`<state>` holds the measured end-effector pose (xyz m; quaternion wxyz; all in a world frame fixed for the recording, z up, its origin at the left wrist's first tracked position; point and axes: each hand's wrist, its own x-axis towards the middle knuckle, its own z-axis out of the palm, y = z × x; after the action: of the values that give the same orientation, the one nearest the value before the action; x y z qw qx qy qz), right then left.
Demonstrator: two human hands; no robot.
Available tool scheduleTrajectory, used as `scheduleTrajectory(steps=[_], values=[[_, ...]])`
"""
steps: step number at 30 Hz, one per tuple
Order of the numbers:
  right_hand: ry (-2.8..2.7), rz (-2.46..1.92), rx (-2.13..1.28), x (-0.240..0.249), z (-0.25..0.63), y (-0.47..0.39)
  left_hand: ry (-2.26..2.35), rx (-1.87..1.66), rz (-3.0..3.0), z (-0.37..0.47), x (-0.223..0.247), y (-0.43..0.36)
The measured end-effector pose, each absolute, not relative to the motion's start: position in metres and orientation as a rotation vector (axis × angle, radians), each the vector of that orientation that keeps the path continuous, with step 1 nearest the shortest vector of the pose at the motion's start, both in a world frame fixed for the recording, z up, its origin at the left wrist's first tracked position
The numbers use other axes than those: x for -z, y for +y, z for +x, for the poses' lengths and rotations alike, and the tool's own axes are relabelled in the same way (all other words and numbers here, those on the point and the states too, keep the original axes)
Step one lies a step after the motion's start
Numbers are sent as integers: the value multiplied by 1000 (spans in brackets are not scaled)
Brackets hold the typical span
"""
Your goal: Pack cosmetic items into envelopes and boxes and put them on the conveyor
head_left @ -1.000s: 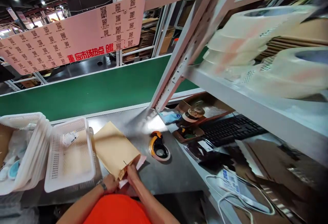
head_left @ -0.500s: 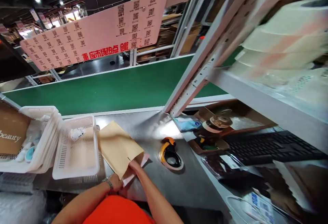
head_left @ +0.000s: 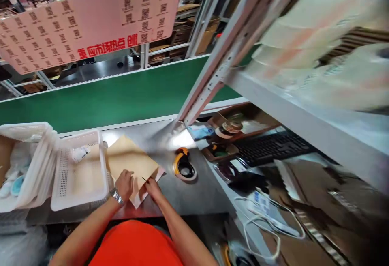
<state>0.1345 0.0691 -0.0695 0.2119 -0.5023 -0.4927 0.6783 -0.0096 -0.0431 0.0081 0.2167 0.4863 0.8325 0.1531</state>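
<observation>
**Both hands at the near end of a tan paper envelope (head_left: pixel 130 156) on the metal worktop (head_left: pixel 200 191)**

The tan paper envelope lies aslant on the worktop, between a white basket (head_left: pixel 105 176) on its left and a yellow-and-black tape dispenser (head_left: pixel 182 164) on its right. The person's left hand (head_left: pixel 124 185), with a metal wristband (head_left: pixel 116 196) at the wrist, rests on the near left part of the envelope, fingers bent; whether its grip is closed on the paper cannot be told. The right hand (head_left: pixel 152 187) has its grip closed on the envelope's near edge, fingers bunched beside a short dark mark. Pale pinkish material (head_left: pixel 160 172) shows at the envelope's near right side, beyond the right hand.

The white basket holds a small printed label (head_left: pixel 80 153) and something flat and tan. Farther left, a stack of similar baskets (head_left: pixel 45 168) has clear-wrapped items in the top one. Behind the worktop runs a green panel (head_left: pixel 121 99), with a pink board (head_left: pixel 97 18) of printed codes and red characters above it.

To the right, past a slanting metal post, a shelf (head_left: pixel 304 116) carries large tape rolls (head_left: pixel 304 35), blurred. Below it are a black keyboard (head_left: pixel 270 146), a lidded jar (head_left: pixel 232 125), a blue packet (head_left: pixel 200 131) and looped white cable (head_left: pixel 276 247).
</observation>
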Motion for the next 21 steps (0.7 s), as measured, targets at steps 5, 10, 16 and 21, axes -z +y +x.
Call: scheduleTrajectory(steps=[5, 10, 16, 21], values=[[-1447, -1511, -1612, 77, 165, 73, 2218, -64, 1743, -15, 18, 24], [-1592, -1637, -1158, 79, 191, 100, 2226, 77, 1785, -10, 51, 24], [-1752, -1665, -1131, 73, 185, 149, 2230, 131, 1786, -9, 55, 25], [-1735, -1529, -1092, 59, 194, 146, 2268, 68, 1828, -11, 58, 18]])
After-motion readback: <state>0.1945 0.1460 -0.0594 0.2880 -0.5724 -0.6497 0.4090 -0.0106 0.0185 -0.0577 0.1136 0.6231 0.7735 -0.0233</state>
